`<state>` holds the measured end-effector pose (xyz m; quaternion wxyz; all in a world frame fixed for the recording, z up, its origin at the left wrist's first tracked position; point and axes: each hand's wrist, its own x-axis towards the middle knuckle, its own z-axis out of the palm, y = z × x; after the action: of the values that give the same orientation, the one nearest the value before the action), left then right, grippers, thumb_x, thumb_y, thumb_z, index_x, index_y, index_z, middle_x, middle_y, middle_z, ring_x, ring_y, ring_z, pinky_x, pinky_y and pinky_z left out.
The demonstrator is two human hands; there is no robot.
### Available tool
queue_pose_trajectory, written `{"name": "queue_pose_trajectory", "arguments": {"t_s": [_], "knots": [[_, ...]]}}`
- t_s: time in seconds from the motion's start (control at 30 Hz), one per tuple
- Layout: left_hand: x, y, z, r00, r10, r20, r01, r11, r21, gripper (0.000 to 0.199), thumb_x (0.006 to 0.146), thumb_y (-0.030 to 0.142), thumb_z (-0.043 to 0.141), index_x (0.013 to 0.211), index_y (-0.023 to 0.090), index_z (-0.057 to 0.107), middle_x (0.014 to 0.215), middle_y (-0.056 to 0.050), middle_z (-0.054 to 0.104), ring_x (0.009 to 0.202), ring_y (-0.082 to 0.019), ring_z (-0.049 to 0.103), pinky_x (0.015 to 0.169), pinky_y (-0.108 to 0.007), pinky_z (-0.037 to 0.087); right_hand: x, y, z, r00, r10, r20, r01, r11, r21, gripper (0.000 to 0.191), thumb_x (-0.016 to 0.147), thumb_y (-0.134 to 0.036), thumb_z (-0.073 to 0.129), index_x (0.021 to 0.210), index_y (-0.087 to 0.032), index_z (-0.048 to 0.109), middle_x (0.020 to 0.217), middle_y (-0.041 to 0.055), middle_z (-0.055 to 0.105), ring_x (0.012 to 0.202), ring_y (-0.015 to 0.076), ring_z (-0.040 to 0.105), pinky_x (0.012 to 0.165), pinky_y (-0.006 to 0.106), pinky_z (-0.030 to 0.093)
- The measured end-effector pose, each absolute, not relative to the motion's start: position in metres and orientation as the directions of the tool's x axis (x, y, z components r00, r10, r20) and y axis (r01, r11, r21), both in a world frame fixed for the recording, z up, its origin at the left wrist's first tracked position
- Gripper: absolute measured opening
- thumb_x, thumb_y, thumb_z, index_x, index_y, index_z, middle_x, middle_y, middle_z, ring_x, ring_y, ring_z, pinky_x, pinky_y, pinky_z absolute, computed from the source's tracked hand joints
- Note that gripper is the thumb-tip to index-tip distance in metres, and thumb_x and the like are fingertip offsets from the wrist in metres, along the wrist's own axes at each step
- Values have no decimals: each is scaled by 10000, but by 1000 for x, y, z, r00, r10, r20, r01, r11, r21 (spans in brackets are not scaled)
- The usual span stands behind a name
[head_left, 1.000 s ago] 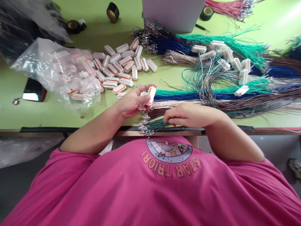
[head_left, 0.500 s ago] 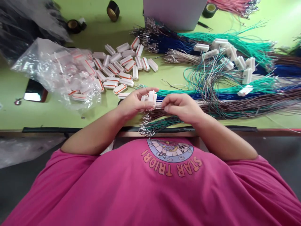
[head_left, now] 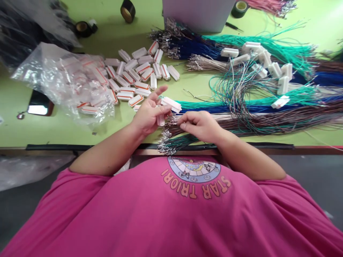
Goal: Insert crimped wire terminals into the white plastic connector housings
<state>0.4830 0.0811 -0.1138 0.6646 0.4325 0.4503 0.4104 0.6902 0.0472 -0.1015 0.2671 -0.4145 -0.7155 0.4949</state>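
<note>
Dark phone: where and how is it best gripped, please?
Probably pinch the phone by its long sides at the near end, coming from the near side: it lies flat with that end uncovered, while the clear bag overlaps its far right corner.

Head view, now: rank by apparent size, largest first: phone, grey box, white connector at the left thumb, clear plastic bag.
1. Clear plastic bag
2. Grey box, visible part only; the top edge of the picture cuts it off
3. Phone
4. White connector at the left thumb

phone (head_left: 40, 104) left of bag (head_left: 63, 80) | connectors (head_left: 131, 65) right of bag | box (head_left: 197, 16) (far side) behind wire bundles (head_left: 189, 49)
</note>
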Motion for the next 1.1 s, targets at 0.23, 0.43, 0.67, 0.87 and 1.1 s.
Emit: {"name": "queue_pose_trajectory", "arguments": {"t_s": [0.23, 0.43, 0.67, 0.87, 1.1], "knots": [[483, 76, -112, 393, 870, -298, -125, 372, 920, 429, 609, 314, 890, 903, 187, 604, 655, 43, 630, 437, -67, 503, 399, -203, 303, 689, 50, -106, -388, 917, 95, 338, 237, -911, 181, 877, -278, 540, 849, -160, 674, 724, -7, 623, 658, 107, 486, 676, 257, 388], [479, 79, -102, 543, 758, -362, -44, 456, 889, 480, 543, 339, 928, 824, 152, 585, 608, 37, 624, 396, -53, 479, 368, -188, 275, 690, 48, -106, -396, 898, 189, 294, 319, -901, 144, 861, -244, 554, 817, -166, 666, 735, -7, 647, 665, 103, 501, 662, 243, 386], [477, 81, -105, 651, 677, -344, -76, 509, 857, 438, 591, 370, 909, 793, 132, 602, 577, -1, 660, 438, -82, 561, 428, -181, 399, 689, 44, -105, -439, 883, 169, 341, 338, -877, 144, 843, -221, 529, 759, -161, 631, 671, -20, 607, 614, 87, 477, 615, 230, 354], [480, 78, -104, 597, 720, -355, -154, 537, 829, 792, 569, 203, 928, 1252, 196, 528, 813, 9, 728, 616, -132, 720, 500, -162, 489, 693, 42, -99, -359, 923, 135, 474, 305, -826, 158, 834, -240, 515, 740, -170, 621, 625, -27, 581, 589, 91, 448, 606, 239, 327], [480, 74, -109, 597, 699, -393, -125, 566, 815, 746, 640, 199, 900, 1213, 232, 423, 854, 11, 715, 749, -206, 782, 584, -195, 570, 691, 40, -100, -329, 941, 78, 640, 283, -714, 264, 924, -286, 464, 821, -168, 677, 733, 29, 663, 666, 131, 521, 667, 267, 343]]}}
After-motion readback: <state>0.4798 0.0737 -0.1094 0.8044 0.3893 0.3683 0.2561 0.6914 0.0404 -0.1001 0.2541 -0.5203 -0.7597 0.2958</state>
